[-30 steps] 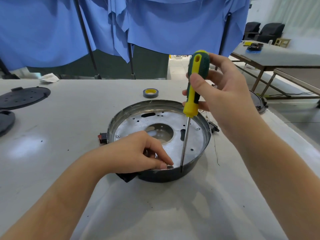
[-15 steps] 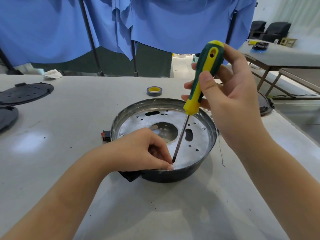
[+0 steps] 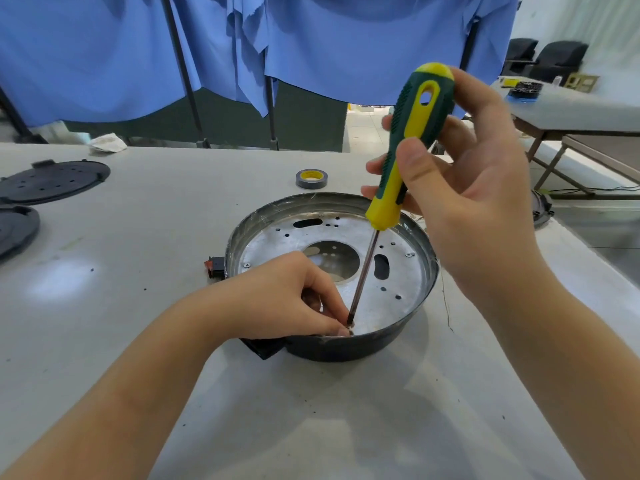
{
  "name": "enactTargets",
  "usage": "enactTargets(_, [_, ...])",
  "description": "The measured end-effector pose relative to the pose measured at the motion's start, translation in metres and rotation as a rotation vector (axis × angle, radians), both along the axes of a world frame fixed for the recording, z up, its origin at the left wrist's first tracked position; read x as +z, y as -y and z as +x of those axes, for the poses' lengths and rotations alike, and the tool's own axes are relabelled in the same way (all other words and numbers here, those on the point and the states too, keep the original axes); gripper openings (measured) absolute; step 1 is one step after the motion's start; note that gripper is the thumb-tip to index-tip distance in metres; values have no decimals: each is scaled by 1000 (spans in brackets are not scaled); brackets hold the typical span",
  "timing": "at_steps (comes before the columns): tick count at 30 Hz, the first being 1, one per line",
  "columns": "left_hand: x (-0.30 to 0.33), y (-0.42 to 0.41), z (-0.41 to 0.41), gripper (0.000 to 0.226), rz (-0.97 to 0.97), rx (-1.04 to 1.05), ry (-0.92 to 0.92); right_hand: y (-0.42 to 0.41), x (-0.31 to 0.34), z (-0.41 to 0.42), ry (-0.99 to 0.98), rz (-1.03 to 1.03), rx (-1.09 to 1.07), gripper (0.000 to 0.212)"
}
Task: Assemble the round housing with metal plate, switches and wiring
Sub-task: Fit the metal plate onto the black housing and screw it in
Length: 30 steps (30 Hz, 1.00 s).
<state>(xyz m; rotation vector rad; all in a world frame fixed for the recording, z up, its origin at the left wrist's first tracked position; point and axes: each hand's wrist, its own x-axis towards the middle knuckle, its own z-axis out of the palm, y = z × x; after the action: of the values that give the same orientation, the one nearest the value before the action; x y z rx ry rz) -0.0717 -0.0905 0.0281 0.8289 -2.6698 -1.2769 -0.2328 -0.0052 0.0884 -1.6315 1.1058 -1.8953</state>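
- Round housing (image 3: 346, 344) sits on the worktop (image 3: 138, 237) at centre frame, metal plate (image 3: 398, 289) seated inside it; a switch (image 3: 214, 267) projects from its left wall.
- Right hand (image 3: 467, 188): fingers clamped round the screwdriver (image 3: 412, 143) handle, shaft tilted down-left, tip at the plate's near edge.
- Left hand (image 3: 280, 299): fingertips pinched together at the tip, apparently steadying a screw (image 3: 349, 330); the part is too small to confirm.
- Step judged: fastening plate to housing.
- Next move calls for seating the tip squarely, then turning under downward pressure.
- Tape roll (image 3: 311, 178) lies beyond, upper centre.
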Motion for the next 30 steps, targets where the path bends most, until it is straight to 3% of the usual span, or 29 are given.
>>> enactTargets(12, [-1,1,-1,2,-1,6,-12,-2,1,1,-74,19,25,46])
enactTargets(16, [-1,1,-1,4,13,-6,-5,-3,4,0,-241,-3,-77,56])
enactTargets(27, [-2,0,-2,4,-1,-5,-17,0,-5,11,-220,113,-201,52])
enactTargets(30, [-2,0,-2,5,-9,-7,-17,0,1,1,-230,205,-66,36])
